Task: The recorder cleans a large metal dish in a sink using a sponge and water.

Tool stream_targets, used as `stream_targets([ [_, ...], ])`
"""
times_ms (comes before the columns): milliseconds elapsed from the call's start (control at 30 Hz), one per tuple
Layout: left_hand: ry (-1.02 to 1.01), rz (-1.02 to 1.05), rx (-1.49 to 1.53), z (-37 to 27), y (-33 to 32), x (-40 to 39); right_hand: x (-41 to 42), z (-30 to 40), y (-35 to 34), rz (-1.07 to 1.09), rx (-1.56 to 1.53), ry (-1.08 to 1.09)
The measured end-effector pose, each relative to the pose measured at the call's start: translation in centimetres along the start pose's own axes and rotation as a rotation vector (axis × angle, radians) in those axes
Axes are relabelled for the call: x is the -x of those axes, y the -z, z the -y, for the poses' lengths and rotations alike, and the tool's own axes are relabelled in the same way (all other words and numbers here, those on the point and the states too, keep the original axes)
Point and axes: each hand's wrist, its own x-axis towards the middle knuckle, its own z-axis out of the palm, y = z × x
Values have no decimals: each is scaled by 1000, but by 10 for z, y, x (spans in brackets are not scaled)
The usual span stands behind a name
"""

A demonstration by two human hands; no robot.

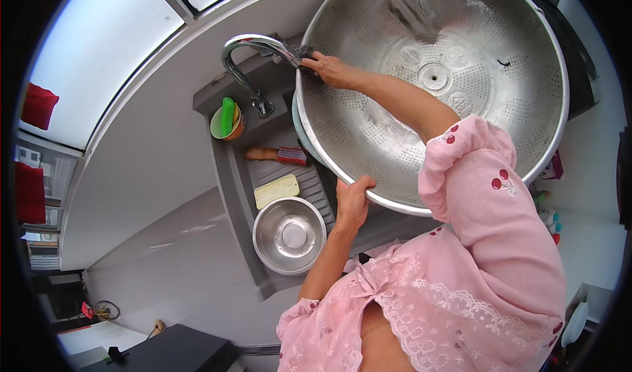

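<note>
A very large perforated metal colander (pixel 395 147) stands tilted over the sink, its inside facing me. My left hand (pixel 353 202) grips its near rim, thumb over the edge. My right arm reaches across the bowl. Right at the far left rim, beside the spout of the chrome faucet (pixel 238 68), my right hand (pixel 333 71) presses a dark scouring pad (pixel 305 53), probably steel wool, partly covered by the fingers. A small dark scrap (pixel 503 63) clings to the colander's inner wall.
On the grey sink's ribbed drainboard (pixel 316 199) lie a brush with a wooden handle (pixel 261 153), a pale yellow tray (pixel 276 191) and a stainless steel bowl (pixel 290 258). A small tub (pixel 237 128) holding a green item (pixel 227 115) stands by the faucet. Several bottles (pixel 550 219) are at right.
</note>
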Motion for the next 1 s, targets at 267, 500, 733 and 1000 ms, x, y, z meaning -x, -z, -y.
stream_targets([
  [267,-66,-91,68,5,16,1,58,66,-11,637,-61,488],
  [500,-123,-127,47,6,-8,3,-19,-3,7,94,163,62],
  [733,-89,-135,10,-2,9,3,65,67,-5,657,-139,516],
  [1000,-134,-138,-30,-2,-6,3,23,-38,-20,78,-144,-48],
])
